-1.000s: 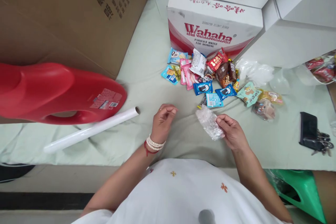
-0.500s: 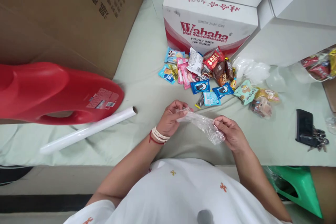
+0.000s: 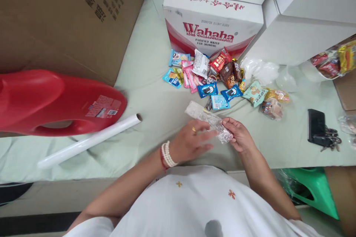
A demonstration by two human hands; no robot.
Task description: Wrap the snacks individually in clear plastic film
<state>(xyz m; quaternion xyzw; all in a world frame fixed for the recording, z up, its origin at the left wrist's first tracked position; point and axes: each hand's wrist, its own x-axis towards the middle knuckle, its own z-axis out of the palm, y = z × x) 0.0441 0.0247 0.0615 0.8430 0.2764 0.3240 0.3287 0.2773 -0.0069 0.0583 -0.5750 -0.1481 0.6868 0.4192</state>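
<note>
A crumpled clear plastic bag [image 3: 200,113] is pinched at its right end by the thumb and fingers of my right hand [image 3: 238,135]. Its free end stretches to the left, above the table. My left hand [image 3: 190,140], slightly blurred, is just below the bag with fingers spread and nothing in them; whether the fingertips touch the plastic I cannot tell. Beyond both hands lies a pile of small wrapped snacks [image 3: 207,89] in blue, pink, red and brown packets. A pale green packet [image 3: 255,93] rests at the pile's right side.
A Wahaha carton [image 3: 213,26] stands behind the snacks. On the left are a brown box [image 3: 69,22], a red jug [image 3: 69,100] and a white tube [image 3: 89,142]. A black phone [image 3: 316,126] with keys and a white tub of snacks [image 3: 319,72] are at right.
My left hand has let go of the bag's left end and moved down and right, fingers spreading. The right hand keeps its hold. The whole view has shifted slightly.
</note>
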